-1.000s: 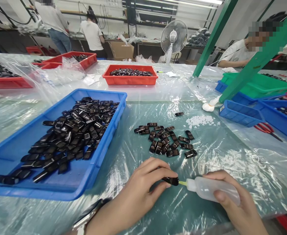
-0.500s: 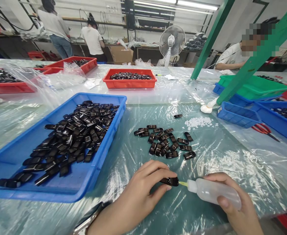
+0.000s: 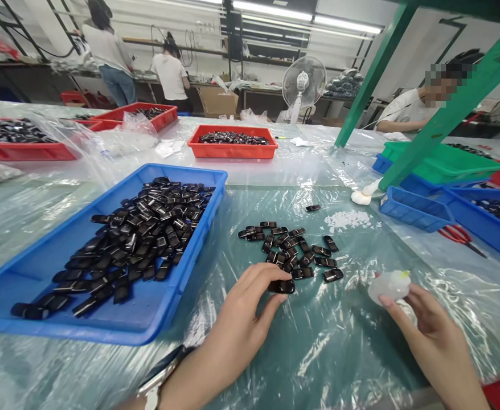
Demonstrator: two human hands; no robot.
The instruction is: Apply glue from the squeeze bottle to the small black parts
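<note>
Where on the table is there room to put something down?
There's room between the left hand and right hand, and between the blue tray and loose black pieces. It's crowded where those cluster and in the tray's heap.

A glossy, black oblong piece (image 3: pixel 282 286) shows at lower centre, matching the loose black oblong pieces (image 3: pixel 326 262) above it, which bear pale streaks. The translucent white plastic bottle (image 3: pixel 389 286) at lower right has a yellow-green tip (image 3: pixel 405 274). The large rectangular plastic tray (image 3: pixel 143 310) at left is plain blue; the smaller rectangular plastic tray (image 3: pixel 233 151) at upper centre, orange-red.
</note>
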